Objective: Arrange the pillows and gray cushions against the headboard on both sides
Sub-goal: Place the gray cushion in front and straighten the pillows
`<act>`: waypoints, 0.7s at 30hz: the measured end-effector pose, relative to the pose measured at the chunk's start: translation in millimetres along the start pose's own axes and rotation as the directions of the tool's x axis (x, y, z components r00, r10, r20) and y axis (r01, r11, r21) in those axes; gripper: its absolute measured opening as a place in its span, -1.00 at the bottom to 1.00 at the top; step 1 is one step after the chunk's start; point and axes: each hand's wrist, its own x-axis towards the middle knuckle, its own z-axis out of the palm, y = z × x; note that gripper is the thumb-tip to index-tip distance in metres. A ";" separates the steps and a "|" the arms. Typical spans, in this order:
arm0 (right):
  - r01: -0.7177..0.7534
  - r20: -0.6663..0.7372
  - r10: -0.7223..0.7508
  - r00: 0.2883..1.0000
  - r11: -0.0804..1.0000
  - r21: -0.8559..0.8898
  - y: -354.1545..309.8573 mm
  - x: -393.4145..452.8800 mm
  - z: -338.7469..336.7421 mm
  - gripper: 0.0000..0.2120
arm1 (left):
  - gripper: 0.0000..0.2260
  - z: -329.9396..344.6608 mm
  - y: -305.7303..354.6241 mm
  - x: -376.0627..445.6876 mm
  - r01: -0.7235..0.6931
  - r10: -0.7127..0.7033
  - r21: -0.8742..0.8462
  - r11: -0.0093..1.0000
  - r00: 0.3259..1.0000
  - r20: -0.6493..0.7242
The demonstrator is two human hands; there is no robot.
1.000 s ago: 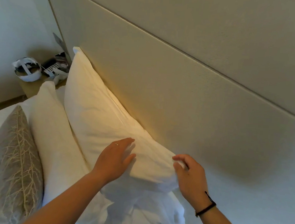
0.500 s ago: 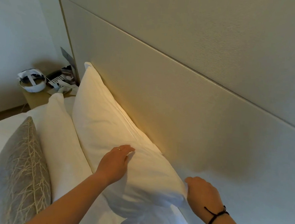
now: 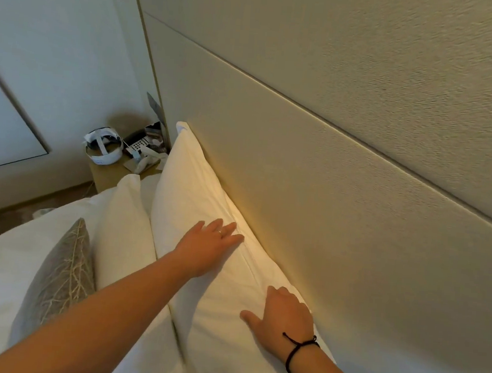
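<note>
Here we see our left hand [image 3: 207,249] lying flat on the back pillow [image 3: 195,211], its fingers [image 3: 229,232] stretched open and together, gripping nothing. Just beyond these fingers the pillow's top edge touches the beige headboard [image 3: 325,207] — the pillow stands upright against it. Our right hand [image 3: 282,321] rests on the near end of the same pillow, close to the headboard; its fingers [image 3: 277,294] are curled down into the white fabric, and the thumb is spread to the side, but we cannot tell if they pinch the fabric or only press it. A black cord bracelet [image 3: 299,348] is around this wrist.

To the left of the left fingers a second white pillow [image 3: 123,229] leans against the first one. Further left, the gray cushion [image 3: 58,277] with a pale branch pattern stands tilted against that second pillow, on the white bed [image 3: 2,270]. Far beyond the fingers, at the pillow's other end, a small counter [image 3: 110,172] carries a white headset [image 3: 103,148] and a telephone [image 3: 139,145].
</note>
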 end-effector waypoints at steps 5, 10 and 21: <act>-0.002 0.010 0.003 1.000 1.000 -0.026 -8.9 19.7 19.9 -0.64 | -0.64 -6.7 -27.9 62.7 -0.027 -0.021 0.227 0.974 0.978 0.206; 0.076 -0.016 -0.077 0.997 0.996 -0.038 -11.4 33.2 15.5 -0.86 | -0.57 -10.3 -58.7 90.2 -0.055 -0.011 0.239 0.969 0.964 0.266; 0.147 -0.274 -0.155 0.949 0.988 -0.049 -6.3 63.5 -41.5 -0.80 | -0.74 -29.9 -106.3 86.1 -0.002 -0.022 0.195 0.981 0.993 0.118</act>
